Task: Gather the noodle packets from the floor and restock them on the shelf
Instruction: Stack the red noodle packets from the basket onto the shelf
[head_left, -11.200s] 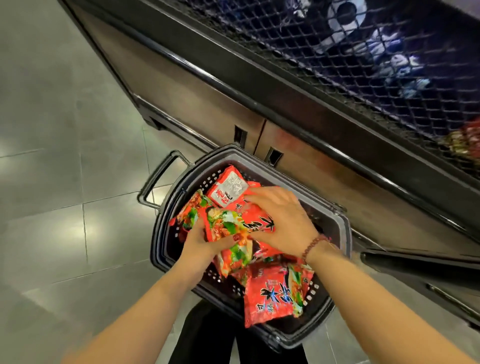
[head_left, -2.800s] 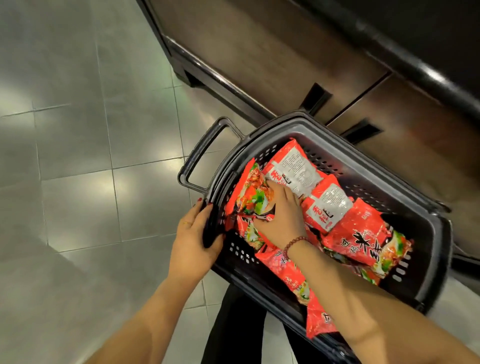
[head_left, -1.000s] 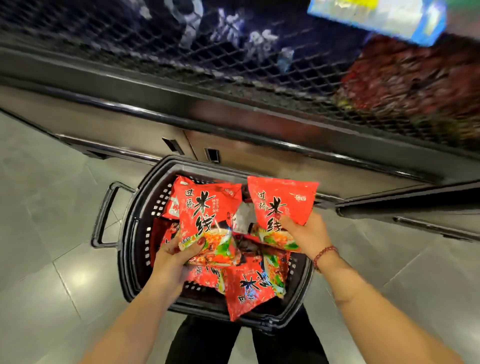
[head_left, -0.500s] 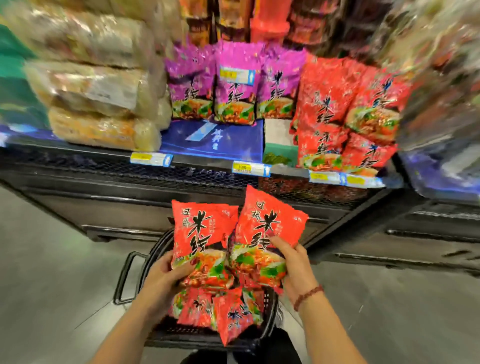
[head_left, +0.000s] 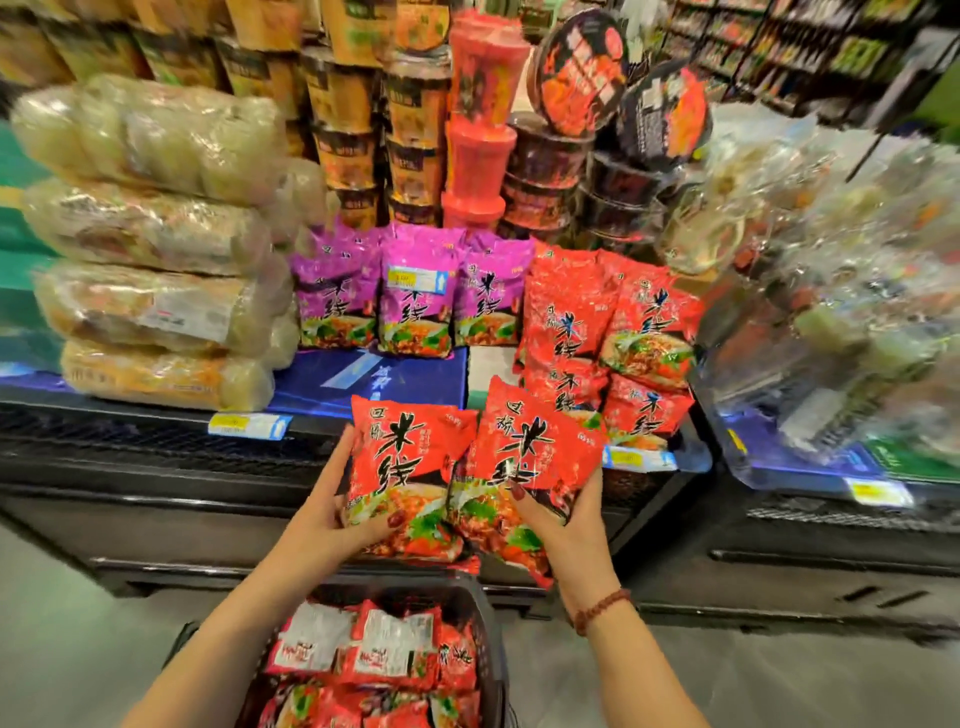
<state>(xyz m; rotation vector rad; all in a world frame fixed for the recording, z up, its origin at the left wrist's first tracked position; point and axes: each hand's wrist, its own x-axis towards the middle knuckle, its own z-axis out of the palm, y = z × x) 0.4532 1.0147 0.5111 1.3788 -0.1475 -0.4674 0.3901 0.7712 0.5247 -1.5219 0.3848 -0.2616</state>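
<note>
My left hand (head_left: 332, 514) grips a red noodle packet (head_left: 410, 452) by its lower left corner. My right hand (head_left: 563, 514) grips a second red noodle packet (head_left: 530, 452) by its lower right side. Both packets are upright, side by side, just in front of the shelf edge (head_left: 156, 431). A pile of matching red packets (head_left: 597, 332) lies on the shelf right behind them. Below, a black basket (head_left: 488, 613) on the floor holds several more red packets (head_left: 363, 644).
Purple noodle packets (head_left: 410, 296) stand left of the red pile, on a blue board (head_left: 374, 379). Clear-wrapped noodle bundles (head_left: 150, 244) are stacked at the left. Cup and bowl noodles (head_left: 478, 114) tower behind. Clear bags (head_left: 831, 291) fill the right shelf section.
Both hands have lifted their packets up and forward from above the basket to the shelf edge. My view has risen from the basket to the shelf.
</note>
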